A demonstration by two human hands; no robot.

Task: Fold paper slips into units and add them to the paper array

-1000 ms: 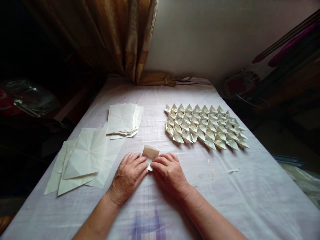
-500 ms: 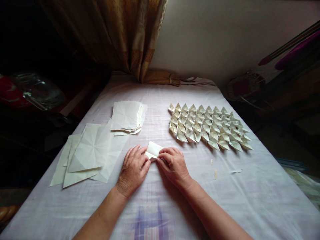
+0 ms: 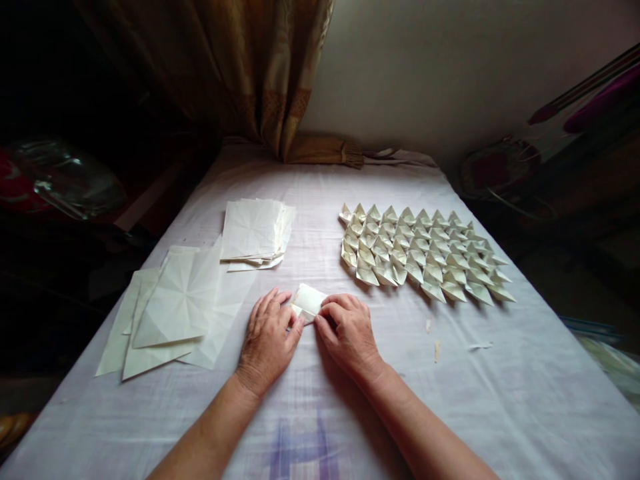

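A small folded piece of white paper (image 3: 309,300) lies on the cloth between my two hands, with a crease across its lower part. My left hand (image 3: 269,335) holds its left edge, thumb and forefinger close together at the lower left corner. On the right side, the bent fingers and thumb of my right hand (image 3: 349,331) pinch the paper's edge. Rows of folded paper boats (image 3: 420,250) stand close together beyond my right hand. Creased paper sheets (image 3: 183,300) are spread out left of my left hand.
A neat stack of creased square sheets (image 3: 253,230) sits farther back on the left. Small paper scraps (image 3: 437,351) lie right of my right hand. The table has a pale cloth (image 3: 500,413). A brown curtain (image 3: 273,87) hangs at the far edge.
My left thumb has shifted slightly along the paper's lower edge, and its lower flap now looks flatter. The whole view has shifted a little.
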